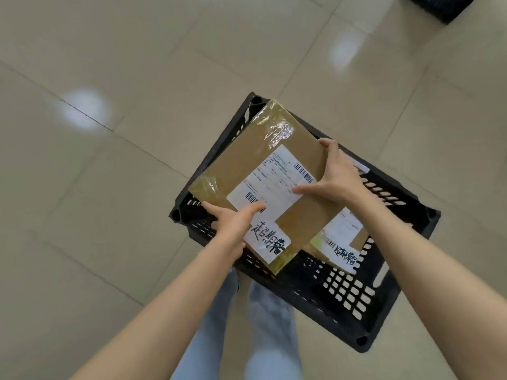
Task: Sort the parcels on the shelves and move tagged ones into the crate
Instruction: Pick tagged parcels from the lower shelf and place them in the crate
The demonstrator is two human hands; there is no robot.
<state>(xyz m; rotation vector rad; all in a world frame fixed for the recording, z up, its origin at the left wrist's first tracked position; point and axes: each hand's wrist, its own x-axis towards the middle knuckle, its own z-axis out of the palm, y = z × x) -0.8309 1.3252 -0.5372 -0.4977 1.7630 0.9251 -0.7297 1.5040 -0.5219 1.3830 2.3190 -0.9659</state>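
A flat brown cardboard parcel point(247, 157) with a white shipping label and a handwritten white tag is held level above a black slotted plastic crate point(354, 305) on the floor. My left hand point(233, 220) grips the parcel's near left edge, thumb on top by the label. My right hand point(337, 176) holds its right edge, thumb across the label. Inside the crate, under the held parcel, lies a second brown parcel point(343, 237) with its own label and handwritten tag, mostly hidden.
Beige glossy floor tiles point(137, 78) surround the crate. My legs in light blue jeans point(263, 325) stand just before the crate's near side. A dark object point(444, 4) sits at the top right corner of the view.
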